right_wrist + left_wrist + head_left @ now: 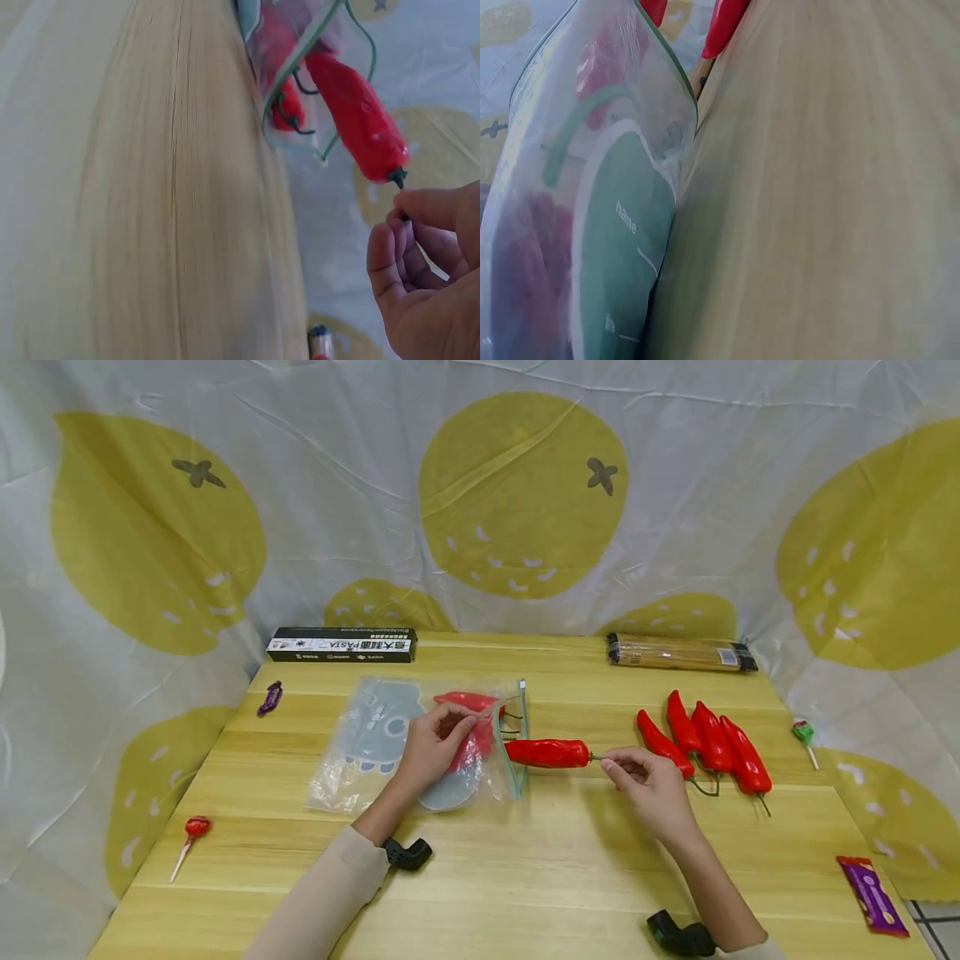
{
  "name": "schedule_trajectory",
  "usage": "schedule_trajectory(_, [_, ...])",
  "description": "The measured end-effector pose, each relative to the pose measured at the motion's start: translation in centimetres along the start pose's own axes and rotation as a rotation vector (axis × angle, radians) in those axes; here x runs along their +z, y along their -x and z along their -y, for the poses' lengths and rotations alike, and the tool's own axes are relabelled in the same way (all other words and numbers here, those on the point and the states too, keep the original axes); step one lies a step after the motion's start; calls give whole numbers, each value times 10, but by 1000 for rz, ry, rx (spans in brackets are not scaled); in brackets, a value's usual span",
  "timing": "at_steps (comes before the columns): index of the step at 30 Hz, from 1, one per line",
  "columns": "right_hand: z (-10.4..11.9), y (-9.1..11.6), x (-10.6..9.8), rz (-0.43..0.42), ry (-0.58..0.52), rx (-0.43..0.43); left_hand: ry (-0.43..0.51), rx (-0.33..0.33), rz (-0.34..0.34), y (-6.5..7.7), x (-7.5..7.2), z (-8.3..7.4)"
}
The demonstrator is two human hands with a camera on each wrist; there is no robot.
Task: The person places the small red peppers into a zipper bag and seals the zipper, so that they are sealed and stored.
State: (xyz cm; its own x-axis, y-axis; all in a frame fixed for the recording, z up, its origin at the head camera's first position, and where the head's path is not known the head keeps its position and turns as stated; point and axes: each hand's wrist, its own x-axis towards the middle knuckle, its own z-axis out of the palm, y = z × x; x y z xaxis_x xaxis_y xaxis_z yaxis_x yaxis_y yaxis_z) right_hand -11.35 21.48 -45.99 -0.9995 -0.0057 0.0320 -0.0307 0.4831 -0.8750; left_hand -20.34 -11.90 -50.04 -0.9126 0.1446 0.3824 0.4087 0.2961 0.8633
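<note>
My right hand [641,785] pinches the green stem of a red chili pepper [551,753]. The pepper lies level, its tip inside the mouth of a clear zip bag [345,777] printed with a grey-blue cartoon figure. With thumb and fingers my left hand [435,739] grips the bag's upper side near its opening. More red peppers show inside the bag, stems toward the mouth, as the right wrist view confirms with one inner pepper [289,109]. Several loose red peppers [712,739] lie to the right of my right hand. The left hand is outside the left wrist view.
At the back stand a black pasta box [341,645] and a pack of spaghetti [681,652]. A purple candy [270,698] and red lollipop [197,827] lie left; a green lollipop [803,732] and purple wrapped bar [872,896] lie right. A lemon-print cloth [330,468] surrounds the table.
</note>
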Motion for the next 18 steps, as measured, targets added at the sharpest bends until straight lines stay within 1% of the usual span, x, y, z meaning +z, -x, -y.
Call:
schedule_trajectory(4, [7,-8,18,66,2,-40,-16,1,-5,0,-1,0])
schedule_trajectory(8, [15,-16,39,134,13,-52,-17,-1,7,-1,-2,-4])
schedule_trajectory(10, [20,-18,48,163,10,-43,-25,3,13,-1,-1,-7])
schedule_trajectory(14, [23,-20,65,203,-30,-31,-50,11,16,0,0,-8])
schedule_trajectory(18, [24,-19,71,207,-75,1,-62,7,14,1,1,-6])
